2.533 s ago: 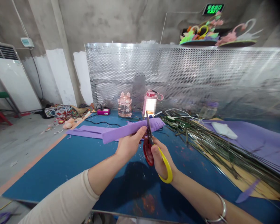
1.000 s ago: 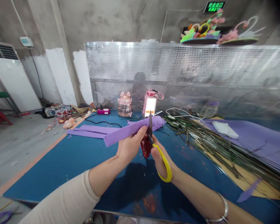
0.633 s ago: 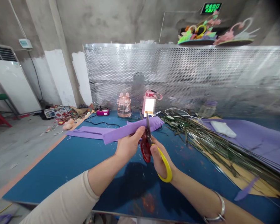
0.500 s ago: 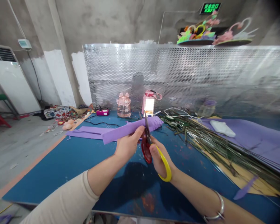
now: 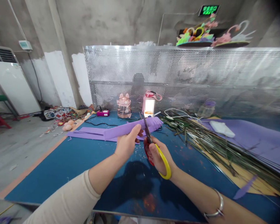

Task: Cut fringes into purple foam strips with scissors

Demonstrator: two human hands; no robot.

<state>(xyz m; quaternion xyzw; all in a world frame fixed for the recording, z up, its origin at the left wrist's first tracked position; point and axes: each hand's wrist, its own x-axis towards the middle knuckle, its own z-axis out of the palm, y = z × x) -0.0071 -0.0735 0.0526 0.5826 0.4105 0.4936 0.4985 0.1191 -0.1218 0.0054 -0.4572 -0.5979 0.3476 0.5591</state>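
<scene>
My left hand (image 5: 128,140) pinches a long purple foam strip (image 5: 121,130) between thumb and fingers, holding it above the table. The strip's right end is cut into a fringe. In my right hand (image 5: 160,152) is a pair of scissors (image 5: 163,161) with one yellow and one red handle. Their blades point away from me and lie across the strip, just right of my left thumb. My fingers partly hide the red handle. More purple strips (image 5: 84,133) lie on the table behind and to the left.
Thin dark green stems (image 5: 214,146) are heaped on the right of the blue table (image 5: 79,174), beside a purple foam sheet (image 5: 254,133). At the back stand a pink bottle (image 5: 124,107) and a magenta power socket (image 5: 103,113), before a perforated metal panel (image 5: 112,68).
The scissor handles have come closer together in my right hand, showing less of the red one. The left end of the strip has risen slightly.
</scene>
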